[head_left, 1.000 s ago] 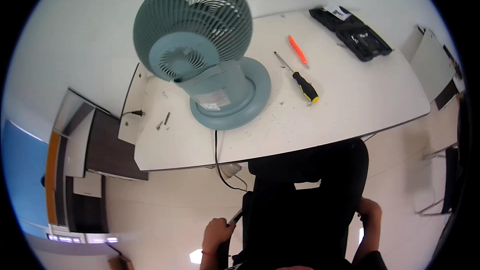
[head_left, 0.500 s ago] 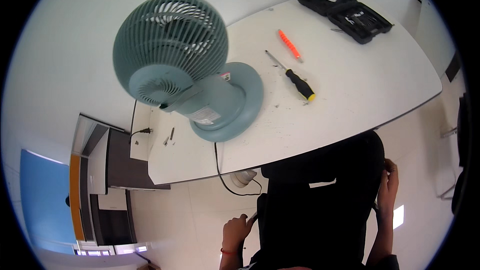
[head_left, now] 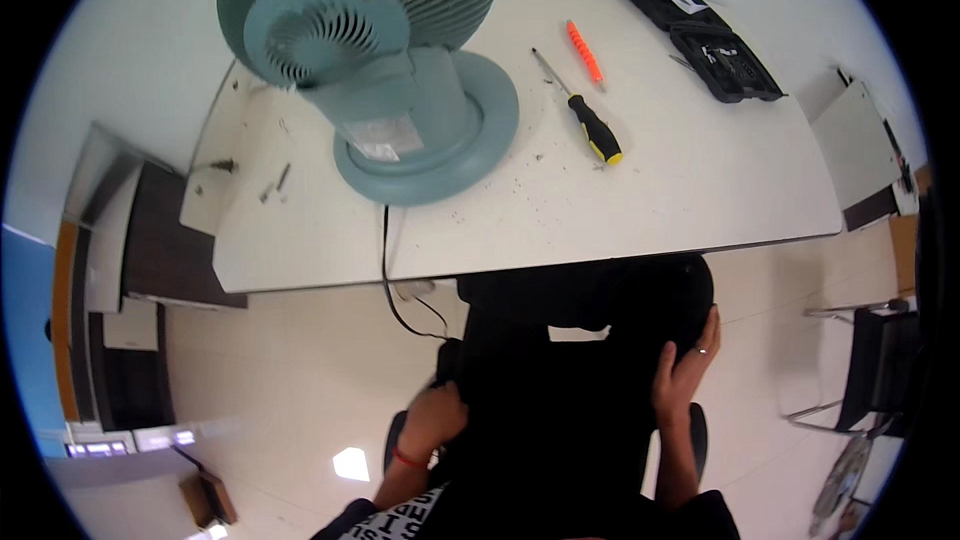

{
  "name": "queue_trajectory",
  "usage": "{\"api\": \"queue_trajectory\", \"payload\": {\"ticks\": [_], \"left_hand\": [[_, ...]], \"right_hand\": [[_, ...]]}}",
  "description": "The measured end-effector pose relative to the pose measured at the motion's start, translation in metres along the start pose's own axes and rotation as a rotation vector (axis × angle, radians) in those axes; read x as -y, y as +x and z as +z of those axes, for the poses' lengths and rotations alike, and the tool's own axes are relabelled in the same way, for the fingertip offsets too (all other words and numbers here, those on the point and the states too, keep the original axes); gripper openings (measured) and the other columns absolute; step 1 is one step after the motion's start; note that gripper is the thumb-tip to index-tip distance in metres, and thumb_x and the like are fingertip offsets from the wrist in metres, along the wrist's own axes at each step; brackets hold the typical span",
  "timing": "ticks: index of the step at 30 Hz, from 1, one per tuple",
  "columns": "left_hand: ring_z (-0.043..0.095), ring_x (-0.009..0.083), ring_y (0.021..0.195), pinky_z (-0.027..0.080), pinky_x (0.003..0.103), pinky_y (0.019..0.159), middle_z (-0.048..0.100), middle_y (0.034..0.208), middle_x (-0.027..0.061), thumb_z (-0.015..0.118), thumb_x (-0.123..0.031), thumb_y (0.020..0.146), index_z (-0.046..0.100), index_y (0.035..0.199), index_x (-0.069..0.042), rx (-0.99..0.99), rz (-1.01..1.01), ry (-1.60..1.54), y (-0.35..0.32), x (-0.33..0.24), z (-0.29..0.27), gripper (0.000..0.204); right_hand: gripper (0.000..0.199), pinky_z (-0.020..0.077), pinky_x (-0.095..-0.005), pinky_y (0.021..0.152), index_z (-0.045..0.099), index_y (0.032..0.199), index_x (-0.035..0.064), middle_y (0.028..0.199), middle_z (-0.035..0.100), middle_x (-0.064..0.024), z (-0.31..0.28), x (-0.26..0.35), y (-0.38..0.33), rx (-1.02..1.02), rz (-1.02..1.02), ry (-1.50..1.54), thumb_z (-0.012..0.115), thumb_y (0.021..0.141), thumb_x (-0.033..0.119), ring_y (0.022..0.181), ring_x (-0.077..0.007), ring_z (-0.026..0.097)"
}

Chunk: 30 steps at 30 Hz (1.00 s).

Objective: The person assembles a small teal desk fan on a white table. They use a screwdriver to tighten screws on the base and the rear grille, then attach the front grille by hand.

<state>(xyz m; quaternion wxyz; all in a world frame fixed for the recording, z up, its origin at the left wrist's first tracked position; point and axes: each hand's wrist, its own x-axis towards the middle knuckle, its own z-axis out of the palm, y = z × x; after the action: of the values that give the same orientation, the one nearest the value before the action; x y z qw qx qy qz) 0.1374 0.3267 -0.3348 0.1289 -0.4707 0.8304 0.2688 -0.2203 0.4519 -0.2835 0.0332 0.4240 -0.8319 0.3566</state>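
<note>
My left hand (head_left: pixel 434 417), with a red band at the wrist, lies against the left side of the black shape over my lap (head_left: pixel 560 410); its fingertips are lost in the dark. My right hand (head_left: pixel 687 368), wearing a ring, rests on that shape's rounded right edge with fingers stretched out and nothing in them. Beyond my lap, a grey-green fan (head_left: pixel 420 105) stands on the white table (head_left: pixel 620 220). To its right lie a black and yellow screwdriver (head_left: pixel 592 127) and an orange ribbed stick-like tool (head_left: pixel 584 52).
An open black tool case (head_left: pixel 722 58) with a paper on it sits at the table's far right. The fan's black cord (head_left: pixel 387 275) hangs over the front edge. Small bits (head_left: pixel 283 177) lie at the left. A black chair (head_left: pixel 865 370) stands on the floor at right.
The view has shifted, so the table and fan sit higher and further left. My left hand has come in against the black shape; my right hand now lies on its edge with fingers extended.
</note>
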Motion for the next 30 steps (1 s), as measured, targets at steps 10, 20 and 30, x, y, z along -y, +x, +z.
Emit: {"api": "queue_trajectory", "payload": {"ticks": [10, 20, 30], "left_hand": [[0.069, 0.0397, 0.076, 0.056, 0.049, 0.072, 0.069, 0.078, 0.0228, 0.063, -0.018, 0.084, 0.063, 0.093, 0.003, -0.058, 0.087, -0.018, -0.004, -0.007, -0.021, 0.023], [0.067, 0.0383, 0.092, 0.054, 0.046, 0.082, 0.069, 0.093, 0.0178, 0.06, -0.012, 0.09, 0.066, 0.108, -0.001, -0.346, 0.273, -0.325, -0.002, -0.023, -0.047, 0.023], [0.067, 0.0293, 0.091, 0.055, 0.037, 0.079, 0.068, 0.101, 0.013, 0.062, 0.004, 0.084, 0.067, 0.113, -0.003, -0.523, 0.55, -0.522, -0.005, -0.042, -0.066, 0.03]], "right_hand": [[0.042, 0.0421, -0.0451, 0.104, 0.055, 0.126, -0.0009, 0.124, 0.055, -0.0204, 0.008, 0.069, 0.032, -0.24, -0.374, 0.268, 0.058, 0.085, -0.006, 0.117, -0.0364, 0.053], [0.012, 0.0501, -0.0394, 0.08, 0.072, 0.094, 0.0014, 0.092, 0.065, -0.0086, 0.061, 0.145, 0.181, -0.056, -0.392, -0.048, 0.067, 0.083, 0.005, 0.088, -0.029, 0.058], [0.015, 0.0495, -0.0395, 0.083, 0.073, 0.1, 0.0005, 0.093, 0.063, -0.0107, 0.07, 0.136, 0.182, -0.035, -0.368, -0.103, 0.065, 0.089, 0.007, 0.091, -0.0295, 0.057]]}}
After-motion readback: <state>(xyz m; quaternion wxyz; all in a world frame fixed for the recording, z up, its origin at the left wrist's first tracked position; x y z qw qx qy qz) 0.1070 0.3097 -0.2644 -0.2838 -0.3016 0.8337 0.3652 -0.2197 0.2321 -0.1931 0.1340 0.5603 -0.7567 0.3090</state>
